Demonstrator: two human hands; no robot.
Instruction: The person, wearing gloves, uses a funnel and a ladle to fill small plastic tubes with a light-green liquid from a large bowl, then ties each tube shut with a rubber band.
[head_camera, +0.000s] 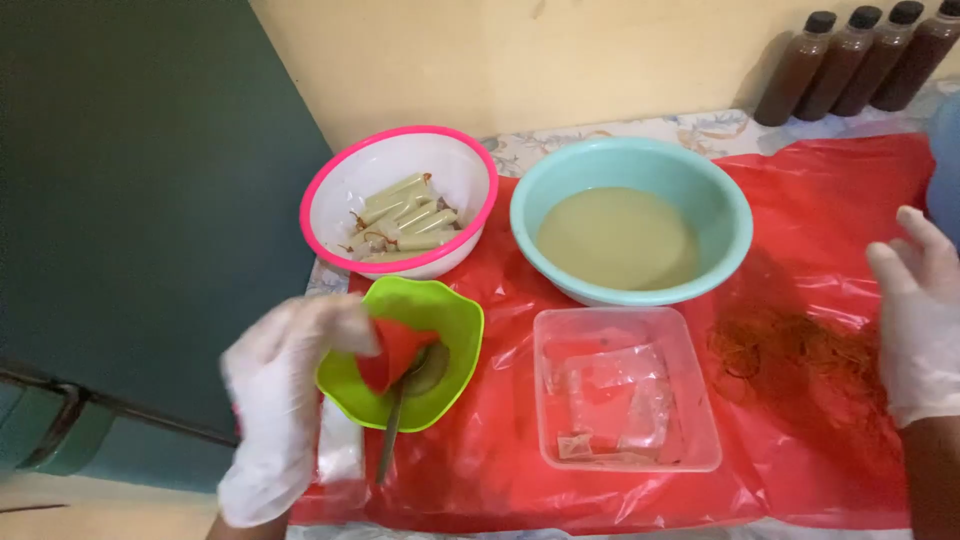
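My gloved left hand (285, 400) grasps a red funnel (395, 352) over the green bowl (455, 330) to catch drips, while my right hand (915, 320), released and empty, hovers right of it.

One head-worn camera looks steeply down, from close range, at the desk (800, 300) set against a wall.

I wore thin, translucent whitish disposable gloves on both hands. The one on my left hand (285, 400) sat loose and wrinkled, bunching at the wrist. The one on my right hand (915, 320) ended in a rolled cuff, my forearm bare beyond it.
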